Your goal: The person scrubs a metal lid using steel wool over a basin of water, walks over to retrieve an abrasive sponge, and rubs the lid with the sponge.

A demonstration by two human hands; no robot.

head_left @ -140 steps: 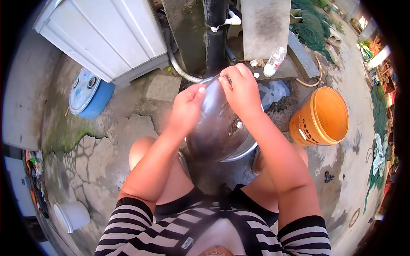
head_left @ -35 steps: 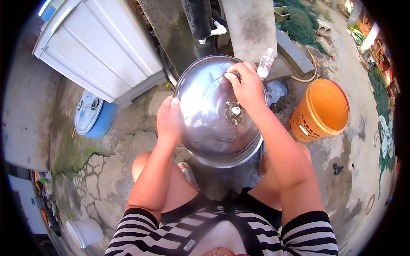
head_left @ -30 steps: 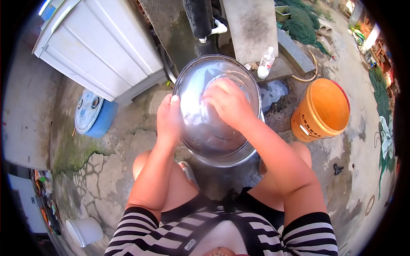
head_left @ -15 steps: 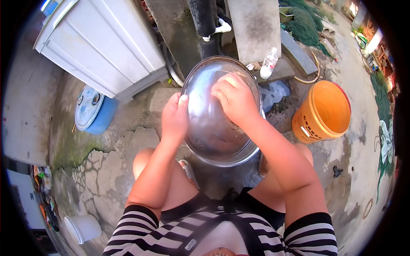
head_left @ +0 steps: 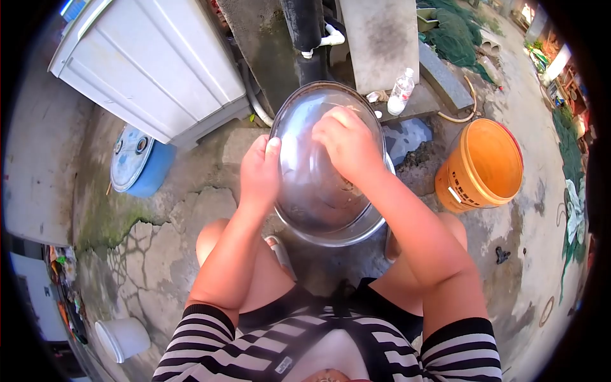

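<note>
While brownish patches [head_left: 328, 207], grime or reflection, show on its lower part, the round metal dish [head_left: 299, 169] is tilted in front of the person, over what looks like a metal basin [head_left: 377, 228]. Work on the dish is judged under way and unfinished; no portion can be certified done. The left hand [head_left: 259, 169] is clamped on the dish's left rim. The right hand [head_left: 347, 143] lies over its middle, fingers bunched; whether they grip anything cannot be told. An orange bucket [head_left: 459, 178] stands right of the dish, a blue drum [head_left: 153, 169] left.
</note>
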